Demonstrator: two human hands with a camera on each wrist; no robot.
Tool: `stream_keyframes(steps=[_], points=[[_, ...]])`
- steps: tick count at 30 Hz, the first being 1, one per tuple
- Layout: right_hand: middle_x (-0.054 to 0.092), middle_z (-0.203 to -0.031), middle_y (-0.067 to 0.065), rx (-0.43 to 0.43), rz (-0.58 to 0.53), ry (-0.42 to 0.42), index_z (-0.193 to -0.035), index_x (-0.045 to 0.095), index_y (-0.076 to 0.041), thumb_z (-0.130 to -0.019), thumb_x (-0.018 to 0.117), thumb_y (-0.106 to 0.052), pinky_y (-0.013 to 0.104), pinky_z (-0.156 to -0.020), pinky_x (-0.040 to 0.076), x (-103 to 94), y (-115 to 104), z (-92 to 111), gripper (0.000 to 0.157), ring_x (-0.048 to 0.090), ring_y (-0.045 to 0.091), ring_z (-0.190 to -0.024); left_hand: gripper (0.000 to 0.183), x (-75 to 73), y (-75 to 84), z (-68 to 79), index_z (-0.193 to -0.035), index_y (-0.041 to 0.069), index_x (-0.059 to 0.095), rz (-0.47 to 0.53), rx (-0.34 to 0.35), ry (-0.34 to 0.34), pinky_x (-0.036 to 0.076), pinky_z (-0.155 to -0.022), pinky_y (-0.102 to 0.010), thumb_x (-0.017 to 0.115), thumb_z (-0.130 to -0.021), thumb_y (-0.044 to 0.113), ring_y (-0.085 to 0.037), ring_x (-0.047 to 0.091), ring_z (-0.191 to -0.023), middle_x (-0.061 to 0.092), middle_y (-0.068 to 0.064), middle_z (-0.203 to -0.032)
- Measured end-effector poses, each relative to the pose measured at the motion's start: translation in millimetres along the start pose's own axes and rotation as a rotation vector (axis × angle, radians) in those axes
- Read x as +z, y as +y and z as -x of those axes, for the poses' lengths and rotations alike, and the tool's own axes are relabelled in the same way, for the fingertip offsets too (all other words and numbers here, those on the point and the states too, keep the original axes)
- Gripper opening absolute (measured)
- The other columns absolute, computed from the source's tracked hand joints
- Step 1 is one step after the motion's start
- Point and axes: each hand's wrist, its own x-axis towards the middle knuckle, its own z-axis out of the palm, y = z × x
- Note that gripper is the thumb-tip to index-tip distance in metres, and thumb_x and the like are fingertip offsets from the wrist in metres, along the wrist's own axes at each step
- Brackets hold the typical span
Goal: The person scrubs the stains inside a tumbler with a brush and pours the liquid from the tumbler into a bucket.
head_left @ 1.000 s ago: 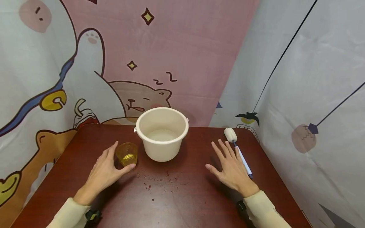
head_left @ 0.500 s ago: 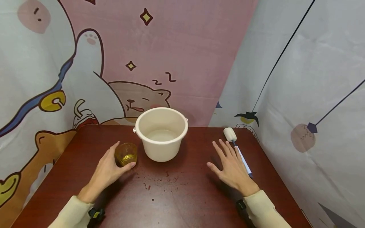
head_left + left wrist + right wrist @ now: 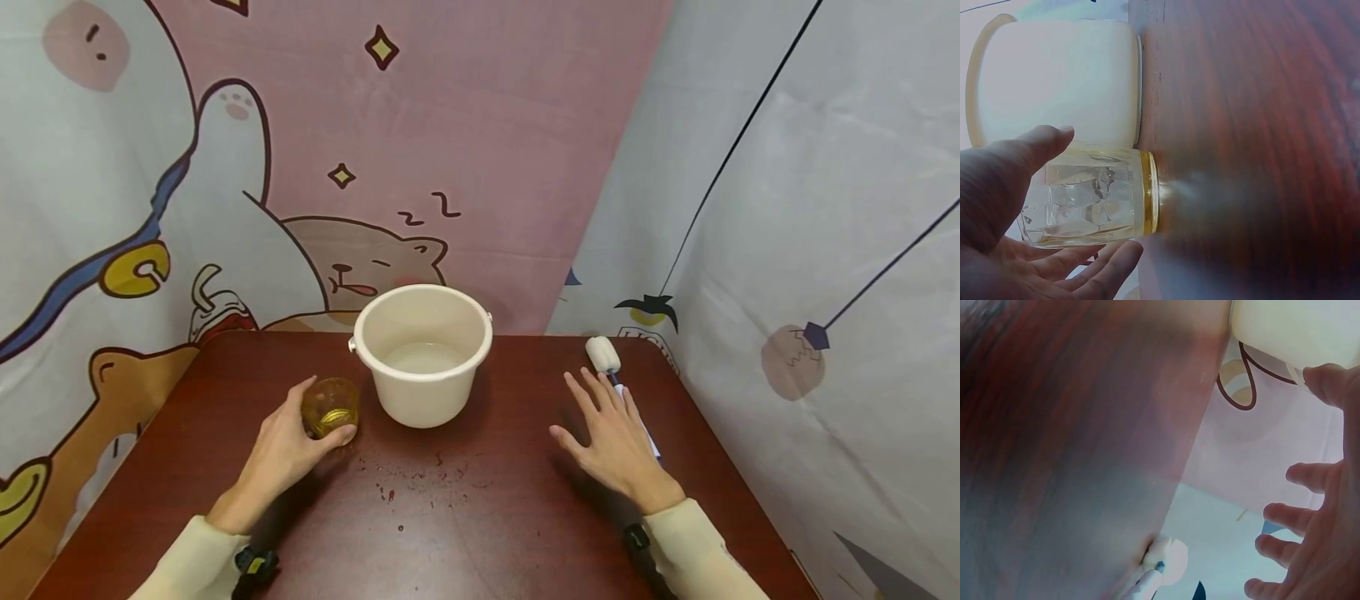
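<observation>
A clear amber-tinted glass (image 3: 331, 405) stands on the table, left of a cream bucket (image 3: 423, 392). My left hand (image 3: 281, 446) is curled round it, thumb on the near side and fingers on the far side. Faceted walls and a yellow base show on the glass in the left wrist view, with the thumb (image 3: 1044, 144) and fingers on opposite sides. On the right, my right hand (image 3: 618, 450) hovers with spread fingers and holds nothing. Beside and partly behind it lies a brush with a white head (image 3: 603, 355) and a pale blue handle, partly hidden by the hand.
The bucket holds some clear liquid at its bottom. Dark red table wood (image 3: 480, 533) carries wet drops and specks in front of the bucket. Cartoon-printed cloth (image 3: 510, 167) hangs behind and to the right of the table.
My left hand's fingers and thumb have drawn in closer round the glass, which stays in place. The right hand has shifted slightly to the right, covering more of the brush handle.
</observation>
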Motion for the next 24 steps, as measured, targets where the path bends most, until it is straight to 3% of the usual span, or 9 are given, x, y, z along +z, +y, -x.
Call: stream_keyframes(steps=[10,24], points=[[0.037,-0.189,0.019,0.031,-0.007,-0.010,-0.183,0.037,-0.021,-0.109,0.067,-0.069,0.080,-0.141,0.019,1.1,9.9,-1.3,0.093,0.035,0.050,-0.174,0.103,2.2,-2.5,0.4,-0.164,-0.003,0.047,0.022,0.035,0.029,0.064,-0.099,-0.070,0.102,-0.092,0.045,-0.054,0.078,-0.121,0.075,-0.038,-0.137],[0.041,-0.184,0.024,0.080,0.009,-0.015,-0.183,0.037,-0.019,-0.111,0.073,-0.058,0.082,-0.139,0.022,1.4,31.8,-6.4,0.090,0.037,0.052,-0.172,0.098,3.0,-0.2,4.1,-0.159,-0.003,0.050,0.033,0.022,0.019,0.066,-0.098,-0.068,0.103,-0.090,0.043,-0.052,0.078,-0.120,0.075,-0.036,-0.134]])
